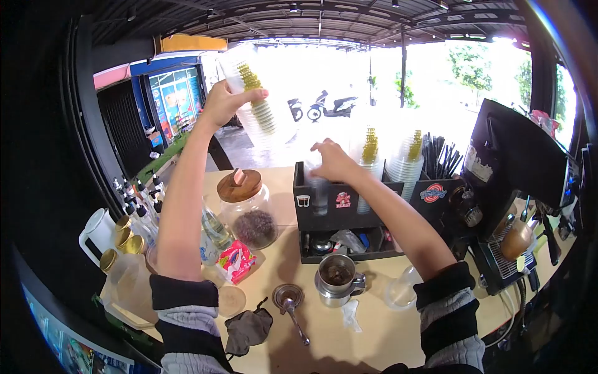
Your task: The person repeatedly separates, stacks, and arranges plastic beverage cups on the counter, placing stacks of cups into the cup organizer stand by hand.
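Note:
My left hand (227, 106) is raised and closed around a tall stack of clear plastic cups (256, 106) with yellow print, tilted in the air. Over the left end of a black organizer (342, 230), my right hand (336, 161) has its thumb and fingers apart and curved. Beside its fingers, something clear like a plastic cup (319, 198) stands in the left compartment; whether the hand touches it is not clear. Two more cup stacks, one here (370, 156) and another (408, 159), stand further right in the organizer.
Black straws (441, 156) fill the organizer's right end. On the counter are a wooden-lidded glass jar (249, 215), a metal drip filter (337, 274), a spoon (296, 318), a dark cloth (249, 329) and a clear cup (402, 290). A coffee machine (507, 237) stands right, bottles (140, 212) left.

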A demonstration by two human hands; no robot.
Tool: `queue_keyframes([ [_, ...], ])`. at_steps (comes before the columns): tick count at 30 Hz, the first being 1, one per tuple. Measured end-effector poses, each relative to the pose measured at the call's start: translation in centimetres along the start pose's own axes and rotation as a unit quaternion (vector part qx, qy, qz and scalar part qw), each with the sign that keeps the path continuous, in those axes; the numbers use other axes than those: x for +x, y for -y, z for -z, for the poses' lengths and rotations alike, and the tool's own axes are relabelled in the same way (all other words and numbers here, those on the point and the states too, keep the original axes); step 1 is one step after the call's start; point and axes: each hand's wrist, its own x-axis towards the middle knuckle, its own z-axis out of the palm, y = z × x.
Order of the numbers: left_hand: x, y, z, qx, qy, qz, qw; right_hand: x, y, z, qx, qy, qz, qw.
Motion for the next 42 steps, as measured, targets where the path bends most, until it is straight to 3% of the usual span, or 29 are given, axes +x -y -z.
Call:
queue_keyframes([
  [2, -0.1, -0.1, -0.6, 0.008, 0.010, 0.015, 1.000, -0.7, -0.8, -0.6, -0.006, 0.062, 0.020, 0.998],
  [9, -0.1, 1.7, -4.7, 0.010, 0.034, 0.017, 0.999, -2.5, 1.1, 2.8, -0.064, 0.097, -0.020, 0.993],
  [12, 0.2, 3.7, -7.1, -0.016, 0.045, 0.014, 0.999, -4.2, 1.8, 6.6, 0.031, 0.037, -0.001, 0.999],
  [15, -0.8, 3.0, -9.4, -0.029, 0.076, 0.038, 0.996, -6.2, 2.7, 9.7, 0.011, -0.007, 0.041, 0.999],
  [30, -2.8, 5.1, -12.4, 0.065, 0.143, 0.064, 0.986, -8.6, 2.6, 9.3, -0.024, 0.005, 0.068, 0.997],
  [32, -4.5, 4.6, -13.2, 0.064, 0.224, 0.086, 0.969, -8.6, 2.6, 8.9, -0.032, 0.007, 0.069, 0.997],
  [36, -6.0, 6.6, -14.0, 0.018, 0.176, 0.097, 0.979, -8.9, 2.6, 8.4, -0.020, 0.011, 0.062, 0.998],
  [40, -6.6, 6.9, -14.1, 0.000, 0.189, 0.123, 0.974, -10.1, 2.8, 8.3, 0.002, 0.018, 0.064, 0.998],
  [42, -7.4, 7.5, -14.8, -0.019, 0.124, 0.088, 0.988, -11.3, 3.2, 8.3, 0.012, 0.037, 0.048, 0.998],
])
